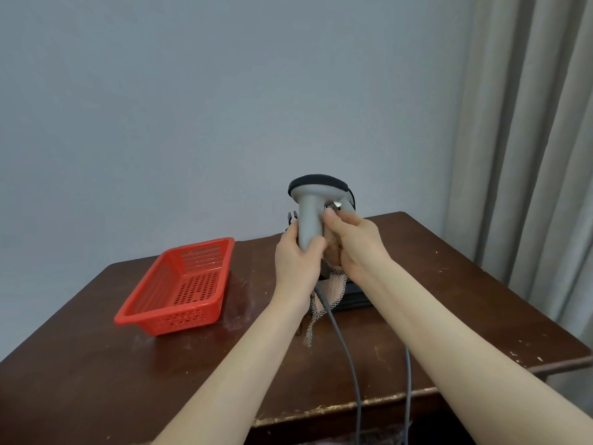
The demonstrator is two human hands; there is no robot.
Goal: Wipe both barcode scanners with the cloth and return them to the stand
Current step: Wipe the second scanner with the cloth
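left hand (296, 258) grips scanner (309, 213) | right hand (356, 248) holds cloth (335, 290), masking stand (356, 300) | basket (179, 319) apart

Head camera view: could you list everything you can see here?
held scanner: one, grey with black head, upright above the table
second scanner: one, grey and black, mostly hidden behind it
cloth: one, beige, hanging between the forearms
stand: one, black, on the table
cables: two, grey, trailing off the front edge
basket: one, red, table's left
table: one, dark brown
curtain: one, pale grey, right
left hand: one, grips the held scanner's handle
right hand: one, holds cloth against it
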